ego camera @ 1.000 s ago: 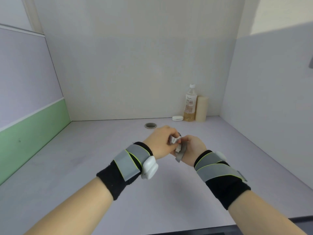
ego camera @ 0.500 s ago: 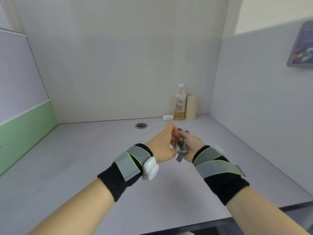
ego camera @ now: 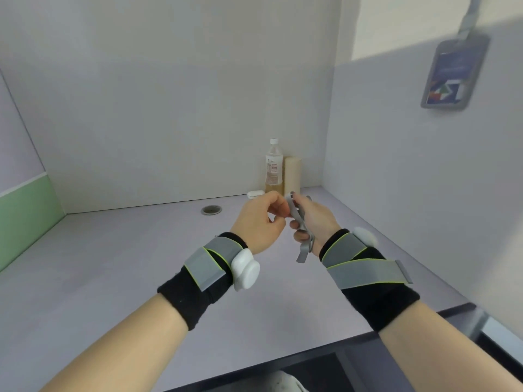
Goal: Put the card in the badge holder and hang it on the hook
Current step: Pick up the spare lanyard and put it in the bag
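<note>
A grey badge holder (ego camera: 455,72) with a blue patterned card inside hangs on the right wall from a grey lanyard (ego camera: 471,15) that runs out of the top of the frame; the hook is out of view. Low in the middle, above the desk, my right hand (ego camera: 315,222) is closed around a short grey strap (ego camera: 305,250), whose loose end dangles below the palm. My left hand (ego camera: 260,222) pinches the strap's upper end with thumb and fingers. Both wrists wear black bands with grey straps.
A lilac desk (ego camera: 119,273) is boxed in by walls on three sides. In the far right corner stand a bottle (ego camera: 274,168), a beige cylinder (ego camera: 292,175) and a small white case (ego camera: 254,194). A round grommet (ego camera: 211,210) sits near the back.
The view has swung up and to the right, bringing the hanging badge holder fully into sight. Both hands have stayed together on the grey strap, the left fingers now at its upper end.
</note>
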Available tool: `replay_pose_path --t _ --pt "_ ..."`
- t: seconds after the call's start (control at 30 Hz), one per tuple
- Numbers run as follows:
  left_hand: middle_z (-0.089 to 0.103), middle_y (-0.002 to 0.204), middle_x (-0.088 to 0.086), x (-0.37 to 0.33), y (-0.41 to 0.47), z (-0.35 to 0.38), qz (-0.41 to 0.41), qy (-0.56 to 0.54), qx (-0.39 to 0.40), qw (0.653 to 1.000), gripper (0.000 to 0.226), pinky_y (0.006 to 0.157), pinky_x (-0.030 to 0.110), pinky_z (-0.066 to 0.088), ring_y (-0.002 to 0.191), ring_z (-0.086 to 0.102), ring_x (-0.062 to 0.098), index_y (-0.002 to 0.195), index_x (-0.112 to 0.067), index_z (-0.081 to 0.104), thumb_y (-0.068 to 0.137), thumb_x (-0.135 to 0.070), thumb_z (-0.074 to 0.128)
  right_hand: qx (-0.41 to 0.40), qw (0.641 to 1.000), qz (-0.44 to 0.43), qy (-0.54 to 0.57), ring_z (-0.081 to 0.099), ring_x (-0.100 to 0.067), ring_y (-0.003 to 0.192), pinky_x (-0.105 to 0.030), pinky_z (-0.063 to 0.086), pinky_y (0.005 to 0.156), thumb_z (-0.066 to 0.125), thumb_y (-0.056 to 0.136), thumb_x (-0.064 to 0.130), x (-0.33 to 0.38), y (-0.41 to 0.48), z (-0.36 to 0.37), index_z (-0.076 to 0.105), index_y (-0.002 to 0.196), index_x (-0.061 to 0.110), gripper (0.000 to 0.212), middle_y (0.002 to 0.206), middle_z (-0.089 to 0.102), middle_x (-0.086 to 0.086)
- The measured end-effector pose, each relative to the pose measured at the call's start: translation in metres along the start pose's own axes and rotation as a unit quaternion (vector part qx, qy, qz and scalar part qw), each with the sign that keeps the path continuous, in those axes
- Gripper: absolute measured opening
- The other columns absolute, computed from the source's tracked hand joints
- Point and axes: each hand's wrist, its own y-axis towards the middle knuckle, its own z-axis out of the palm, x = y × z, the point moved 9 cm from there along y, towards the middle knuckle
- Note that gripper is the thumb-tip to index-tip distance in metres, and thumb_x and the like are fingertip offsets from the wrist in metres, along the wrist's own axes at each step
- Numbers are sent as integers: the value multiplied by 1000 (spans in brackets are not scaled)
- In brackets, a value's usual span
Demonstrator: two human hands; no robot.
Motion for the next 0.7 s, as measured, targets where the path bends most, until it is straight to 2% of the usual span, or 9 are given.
replay_pose_path --t 0.07,0.13,0.23,0.33,0.47,0.6,0.7 --pt "62 81 -16 -12 -1 12 16 -11 6 1000 18 65 7 45 82 60 0 87 -15 59 80 1 52 -4 1000 10 4 35 -15 48 -18 24 37 45 85 55 3 -10 -13 59 70 18 43 57 47 -2" --pt "63 82 -12 -25 -2 29 28 -18 26 999 18 67 8 45 83 61 7 85 -16 59 80 0 53 -21 999 16 21 33 -17 47 -18 24 38 34 86 60 3 -22 -33 57 65 17 54 55 44 -3" --pt "63 80 -14 -47 -7 61 44 -33 48 997 15 69 13 47 81 62 11 83 -17 59 82 -2 55 -84 996 -16 30 36 -18 49 -20 26 40 34 90 34 8 -46 -80 54 67 11 38 62 46 -8" --pt "62 78 -13 -69 -16 101 39 -60 74 995 19 72 15 46 80 62 12 80 -20 60 85 -3 50 -128 991 -45 2 35 -19 51 -24 27 43 44 83 15 12 -76 -129 53 64 7 23 62 46 -10" --pt "62 77 -12 -92 -37 150 42 -61 121 990 27 71 13 44 76 60 7 75 -27 57 86 -5 48 -135 985 -79 -66 36 -14 57 -22 29 43 55 86 9 9 -107 -175 69 77 11 17 70 49 -6" --pt "64 79 -6 -102 -68 201 35 -55 168 984 24 64 16 47 76 66 16 76 -25 56 87 -7 47 -175 976 -110 -73 38 -13 54 -25 34 48 52 88 8 -21 -137 -221 68 90 18 19 78 56 -5" --pt "68 78 3 -99 -89 234 19 -47 201 978 16 62 23 48 75 65 23 81 -17 60 86 -9 47 -200 969 -110 -92 44 -17 44 -29 36 44 52 88 12 -52 -147 -245 66 102 15 20 75 60 -2"
